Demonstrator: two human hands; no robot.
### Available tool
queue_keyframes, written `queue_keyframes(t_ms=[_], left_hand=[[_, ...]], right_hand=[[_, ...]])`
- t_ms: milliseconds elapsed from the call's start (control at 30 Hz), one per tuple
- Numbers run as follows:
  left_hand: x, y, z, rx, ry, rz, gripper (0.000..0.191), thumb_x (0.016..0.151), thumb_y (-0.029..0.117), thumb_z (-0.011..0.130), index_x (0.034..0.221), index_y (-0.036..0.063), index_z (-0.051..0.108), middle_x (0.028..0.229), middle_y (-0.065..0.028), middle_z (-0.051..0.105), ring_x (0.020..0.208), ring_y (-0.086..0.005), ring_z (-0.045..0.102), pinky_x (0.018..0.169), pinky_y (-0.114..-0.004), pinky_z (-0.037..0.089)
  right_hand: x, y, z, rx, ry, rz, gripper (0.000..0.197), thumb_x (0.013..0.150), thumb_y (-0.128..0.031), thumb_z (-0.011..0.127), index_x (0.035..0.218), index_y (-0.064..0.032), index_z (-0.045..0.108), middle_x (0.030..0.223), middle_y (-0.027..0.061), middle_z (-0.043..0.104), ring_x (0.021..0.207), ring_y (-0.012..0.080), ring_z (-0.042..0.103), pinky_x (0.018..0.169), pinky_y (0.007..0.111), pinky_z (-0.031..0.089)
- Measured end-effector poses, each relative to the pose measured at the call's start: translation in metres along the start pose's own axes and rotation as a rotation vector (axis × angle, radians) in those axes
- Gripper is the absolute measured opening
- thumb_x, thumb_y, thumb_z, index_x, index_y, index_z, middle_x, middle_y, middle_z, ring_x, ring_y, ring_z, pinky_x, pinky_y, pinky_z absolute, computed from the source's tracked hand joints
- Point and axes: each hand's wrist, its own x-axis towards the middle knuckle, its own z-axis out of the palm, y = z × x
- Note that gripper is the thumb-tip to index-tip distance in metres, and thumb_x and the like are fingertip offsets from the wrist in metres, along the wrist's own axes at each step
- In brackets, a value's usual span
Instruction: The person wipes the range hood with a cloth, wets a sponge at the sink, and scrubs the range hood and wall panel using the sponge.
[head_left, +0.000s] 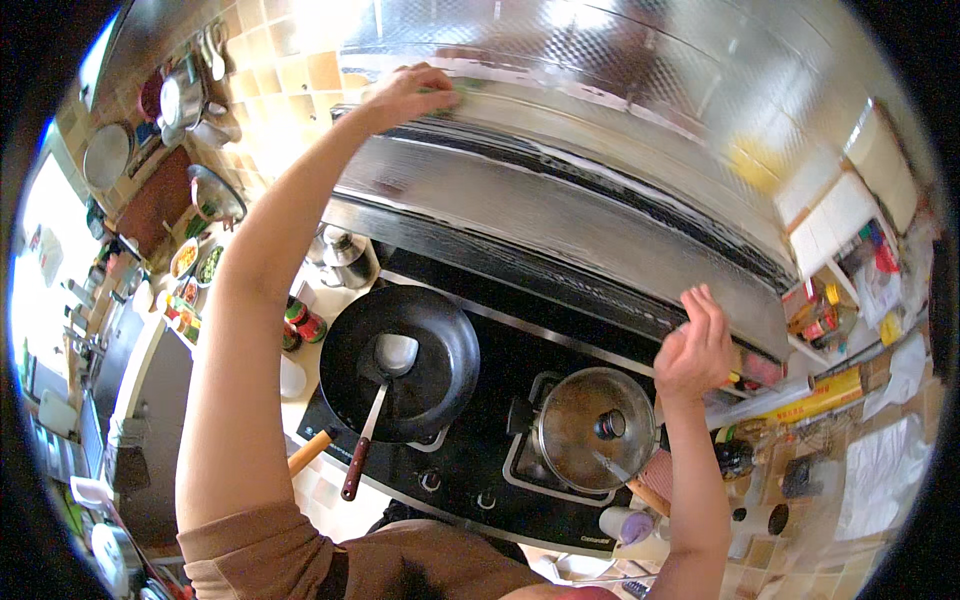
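My left hand (411, 94) is raised at the left end of the metal range hood (510, 172), its fingers bent at the hood's edge; something greenish shows by the fingertips, too blurred to name. On the right, my right hand (694, 349) is held up near the hood's lower edge, fingers loosely together, and no held thing shows. Below, a black wok (442, 337) rests on the left of the gas hob (502, 375), with a metal spatula (396, 354) lying in it. A pot with a glass lid (577, 405) stands on the right burner.
Left of the wok are red-capped jars (307, 324) and a metal pot (346, 261). Farther left stand bowls of chopped food (212, 264). A knife-like tool with a wooden handle (649, 496) lies by the lidded pot. A shelf (836, 281) with bottles stands at right.
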Motion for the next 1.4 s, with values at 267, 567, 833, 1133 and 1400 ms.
queue_keyframes(t_ms=[267, 567, 833, 1133, 1400], left_hand=[[0.058, 0.246, 0.127, 0.069, -0.119, 0.278, 0.060, 0.087, 0.064, 0.055, 0.122, 0.0161, 0.065, 0.128, -0.0147, 0.058, 0.122, -0.0330, 0.053, 0.103, -0.044, 0.044], [0.035, 0.210, 0.105, 0.280, -0.054, 0.155, 0.066, 0.092, 0.067, 0.045, 0.132, 0.0162, 0.058, 0.134, -0.0118, 0.055, 0.125, -0.0296, 0.052, 0.104, -0.043, 0.044], [0.060, 0.204, 0.117, 0.212, -0.145, 0.176, 0.067, 0.090, 0.057, 0.059, 0.136, 0.0071, 0.056, 0.141, -0.0151, 0.049, 0.134, -0.0300, 0.041, 0.114, -0.041, 0.031], [0.152, 0.411, 0.241, 0.176, -0.224, 0.466, 0.055, 0.092, 0.052, 0.052, 0.137, 0.0215, 0.056, 0.141, -0.0081, 0.052, 0.132, -0.0347, 0.046, 0.110, -0.052, 0.033], [0.150, 0.400, 0.236, 0.463, -0.130, 0.648, 0.043, 0.102, 0.042, 0.039, 0.134, 0.0200, 0.057, 0.136, -0.0064, 0.056, 0.129, -0.0347, 0.046, 0.106, -0.061, 0.033]], right_hand=[[-0.004, 0.006, 0.004, 0.051, 0.039, -0.010, 0.031, 0.080, -0.014, 0.051, 0.106, -0.0021, 0.065, 0.110, 0.0130, 0.065, 0.108, 0.0332, 0.063, 0.095, 0.044, 0.050], [-0.006, 0.010, -0.004, 0.023, 0.044, -0.007, 0.033, 0.083, -0.019, 0.051, 0.108, -0.0021, 0.065, 0.111, 0.0132, 0.064, 0.112, 0.0317, 0.061, 0.098, 0.047, 0.049], [-0.004, 0.009, 0.003, 0.033, 0.018, -0.003, 0.032, 0.080, -0.023, 0.055, 0.101, -0.0001, 0.064, 0.105, 0.0142, 0.060, 0.110, 0.0333, 0.059, 0.099, 0.045, 0.049], [-0.010, 0.008, 0.009, 0.125, -0.050, -0.013, 0.044, 0.080, -0.025, 0.060, 0.115, 0.0005, 0.059, 0.119, 0.0192, 0.058, 0.117, 0.0356, 0.056, 0.102, 0.047, 0.045], [-0.010, 0.015, 0.005, 0.071, -0.067, -0.046, 0.044, 0.083, -0.028, 0.060, 0.115, 0.0015, 0.059, 0.117, 0.0203, 0.059, 0.117, 0.0370, 0.055, 0.104, 0.047, 0.044]])
